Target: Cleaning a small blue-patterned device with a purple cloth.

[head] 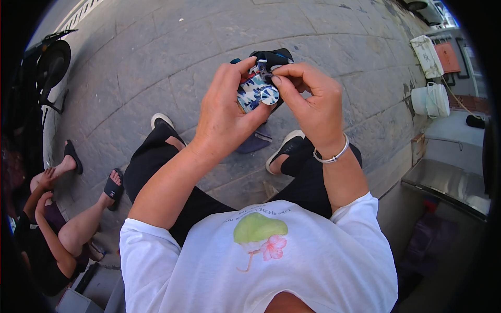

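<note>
My left hand (223, 101) grips a small device (250, 92) with a blue-and-white camouflage pattern and a round patterned cap (269, 95) on its side. The thumb lies along the lower edge by the cap, and the fingers reach round the far left. Thumb and forefinger of my right hand (309, 86) pinch a small dark part (267, 76) near the top of the device. Behind that part shows a black padded piece (274, 56); whether it belongs to the device I cannot tell. My right fingers partly cover the device's right side.
Dark blue cloth (254, 144) lies on the stone paving (219, 23) between my shoes. At the left sits another person (47, 238) in sandals, near a vehicle wheel (54, 64). A white bucket (430, 99), a white box (426, 56) and a metal-topped surface (450, 182) stand at the right.
</note>
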Demonstrator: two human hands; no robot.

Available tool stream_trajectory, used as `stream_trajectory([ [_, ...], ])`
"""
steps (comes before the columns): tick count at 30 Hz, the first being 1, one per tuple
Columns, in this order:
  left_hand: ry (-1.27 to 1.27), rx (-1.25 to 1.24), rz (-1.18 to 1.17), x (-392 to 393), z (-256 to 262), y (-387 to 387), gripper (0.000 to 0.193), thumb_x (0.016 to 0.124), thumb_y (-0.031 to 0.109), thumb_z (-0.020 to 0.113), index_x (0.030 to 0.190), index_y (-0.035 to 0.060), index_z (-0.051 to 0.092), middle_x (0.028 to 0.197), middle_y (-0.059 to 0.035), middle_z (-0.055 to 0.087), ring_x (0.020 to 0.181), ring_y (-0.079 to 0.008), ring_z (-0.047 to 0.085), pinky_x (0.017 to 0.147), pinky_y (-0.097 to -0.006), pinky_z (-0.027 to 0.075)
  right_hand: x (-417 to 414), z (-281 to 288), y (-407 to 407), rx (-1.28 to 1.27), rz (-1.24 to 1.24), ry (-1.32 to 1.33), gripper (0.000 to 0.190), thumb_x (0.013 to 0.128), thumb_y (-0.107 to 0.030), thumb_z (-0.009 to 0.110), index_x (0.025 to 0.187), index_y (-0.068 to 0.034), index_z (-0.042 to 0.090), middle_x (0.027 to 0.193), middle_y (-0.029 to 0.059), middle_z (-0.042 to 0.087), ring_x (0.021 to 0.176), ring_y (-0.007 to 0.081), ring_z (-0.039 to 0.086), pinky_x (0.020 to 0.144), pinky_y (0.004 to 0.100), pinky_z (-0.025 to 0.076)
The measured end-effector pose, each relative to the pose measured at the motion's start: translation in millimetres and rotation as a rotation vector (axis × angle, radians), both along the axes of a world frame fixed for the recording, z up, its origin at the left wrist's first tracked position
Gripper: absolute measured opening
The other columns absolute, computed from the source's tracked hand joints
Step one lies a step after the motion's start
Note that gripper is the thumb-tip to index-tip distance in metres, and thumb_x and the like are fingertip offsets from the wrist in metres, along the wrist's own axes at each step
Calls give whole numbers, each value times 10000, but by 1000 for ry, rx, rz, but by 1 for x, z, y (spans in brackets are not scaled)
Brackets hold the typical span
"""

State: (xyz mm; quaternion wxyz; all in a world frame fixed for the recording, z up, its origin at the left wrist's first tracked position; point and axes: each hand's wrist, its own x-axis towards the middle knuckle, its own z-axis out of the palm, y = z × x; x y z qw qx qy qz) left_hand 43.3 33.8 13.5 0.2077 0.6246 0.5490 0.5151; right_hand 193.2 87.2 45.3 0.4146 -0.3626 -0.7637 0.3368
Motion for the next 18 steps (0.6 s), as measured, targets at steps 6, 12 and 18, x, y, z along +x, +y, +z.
stream_trajectory([
  [6, 11, -31, 1, -2, 1, -1, 595, 646, 90, 737, 1185, 7, 498, 989, -139, 540, 920, -281, 581, 783, -351, 485, 3, 1, 2, 192, 43, -150, 151, 772, -25, 635, 922, -33, 655, 806, 97, 646, 713, 240, 638, 627, 297, 508],
  [12, -64, -103, 2, -7, -5, -2, 586, 651, 42, 687, 1202, 5, 491, 1042, -92, 533, 953, -199, 522, 855, -309, 432, 5, 1, -1, 306, 178, -303, 280, 755, 29, 586, 1022, -36, 641, 1007, 136, 607, 862, 298, 608, 742, 354, 501],
  [18, -74, -65, 11, -6, -5, 0, 563, 652, 84, 708, 1173, 11, 509, 1003, -140, 544, 929, -281, 574, 789, -352, 479, 2, -3, 0, 292, 190, -268, 320, 742, 52, 573, 1052, -6, 626, 974, 122, 579, 875, 298, 592, 759, 364, 493],
])
